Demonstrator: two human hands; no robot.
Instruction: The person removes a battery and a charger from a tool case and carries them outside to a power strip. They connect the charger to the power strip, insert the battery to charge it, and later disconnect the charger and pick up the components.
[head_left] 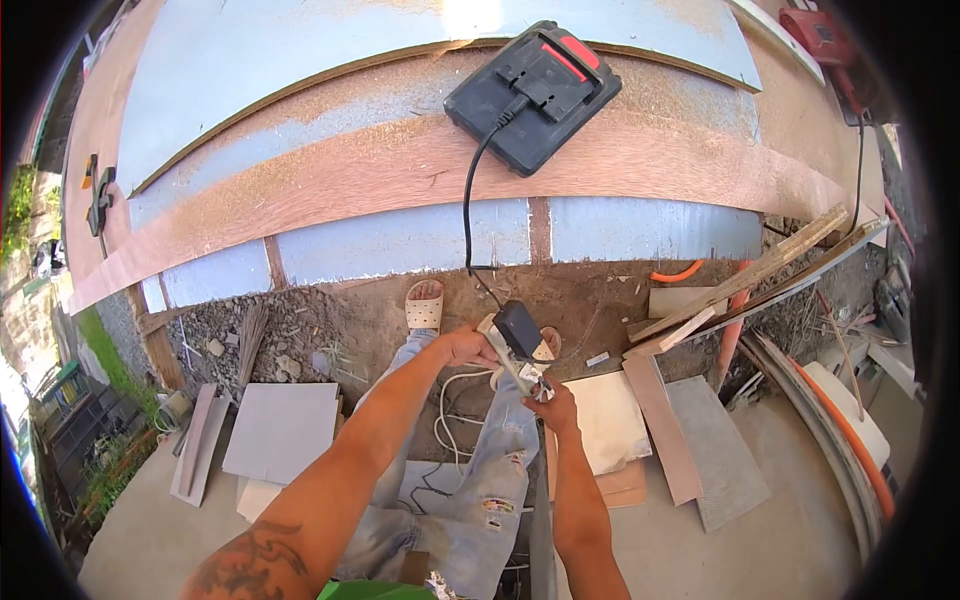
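Note:
My left hand is closed around the upper end of a slim white extension socket. My right hand grips its lower end, where something small and shiny shows near the fingers. A black power adapter sits against the socket between my hands; its prongs are hidden. From the adapter a thin black cable runs up to a black and red tool battery lying on the wooden sheet. A white cord hangs below the socket beside my leg.
Sawdust-covered plywood and blue-painted boards span the front. A red power tool rests at far right, a black clamp at left. Loose boards and tiles lean near my legs. An orange hose curves at right.

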